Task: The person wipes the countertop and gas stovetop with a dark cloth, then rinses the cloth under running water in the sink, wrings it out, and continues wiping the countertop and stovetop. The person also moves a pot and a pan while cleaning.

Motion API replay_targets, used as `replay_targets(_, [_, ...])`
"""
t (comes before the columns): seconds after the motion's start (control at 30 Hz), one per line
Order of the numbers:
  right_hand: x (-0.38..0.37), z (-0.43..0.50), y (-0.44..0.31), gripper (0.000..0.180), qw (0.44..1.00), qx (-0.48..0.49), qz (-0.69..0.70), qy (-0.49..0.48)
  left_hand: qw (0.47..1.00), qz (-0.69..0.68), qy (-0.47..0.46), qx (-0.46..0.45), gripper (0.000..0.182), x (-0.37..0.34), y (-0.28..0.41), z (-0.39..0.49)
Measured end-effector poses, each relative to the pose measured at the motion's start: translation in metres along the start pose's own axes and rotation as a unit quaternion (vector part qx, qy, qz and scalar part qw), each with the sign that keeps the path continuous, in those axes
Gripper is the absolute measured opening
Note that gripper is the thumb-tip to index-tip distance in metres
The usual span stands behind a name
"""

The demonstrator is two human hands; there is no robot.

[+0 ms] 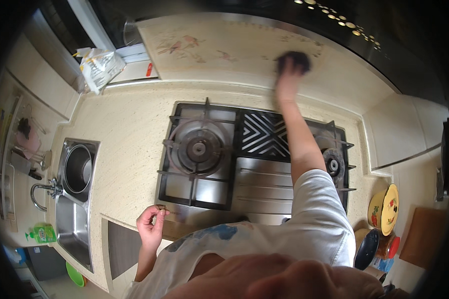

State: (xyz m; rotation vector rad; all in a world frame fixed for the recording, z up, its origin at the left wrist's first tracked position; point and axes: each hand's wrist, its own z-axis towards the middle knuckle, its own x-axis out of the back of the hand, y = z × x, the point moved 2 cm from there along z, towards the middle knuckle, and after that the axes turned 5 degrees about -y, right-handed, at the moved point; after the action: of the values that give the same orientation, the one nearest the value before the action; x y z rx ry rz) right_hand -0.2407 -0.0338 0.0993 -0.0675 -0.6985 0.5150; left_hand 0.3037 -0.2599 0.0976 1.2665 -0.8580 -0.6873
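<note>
My right hand [288, 84] is stretched over the gas hob [263, 179] and presses a dark cloth [301, 61] on the cream wall panel [243, 48], which bears painted birds and branches. Both cloth and hand are blurred. Low at the hob's front left corner, my left hand [150, 226] has its thumb and curled fingers close together. A small brownish patch shows at those fingertips; whether it is a held thing is unclear. The left burner [199, 148] is in plain sight. My right forearm and sleeve hide part of the hob's right side.
A double steel sink [74, 224] with a tap [41, 194] lies left, beside a green soap bottle [45, 233]. On the windowsill stands a plastic bag [99, 67]. A yellow lidded pot [387, 209], a dark pan [367, 248] and a red-lidded jar [393, 247] crowd the right.
</note>
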Motion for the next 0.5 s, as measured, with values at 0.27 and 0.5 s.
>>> replay_targets(0.27, [-0.010, 0.037, -0.148, 0.065, 0.995, -0.063, 0.033, 0.075, 0.999, -0.001, 0.048, -0.001, 0.002, 0.066, -0.016, -0.003])
replay_targets(0.5, [-0.041, 0.040, -0.331, 0.056, 0.959, 0.261, 0.000, -0.114, 0.998, 0.016, 0.067, -0.007, 0.006, 0.104, -0.023, 0.011])
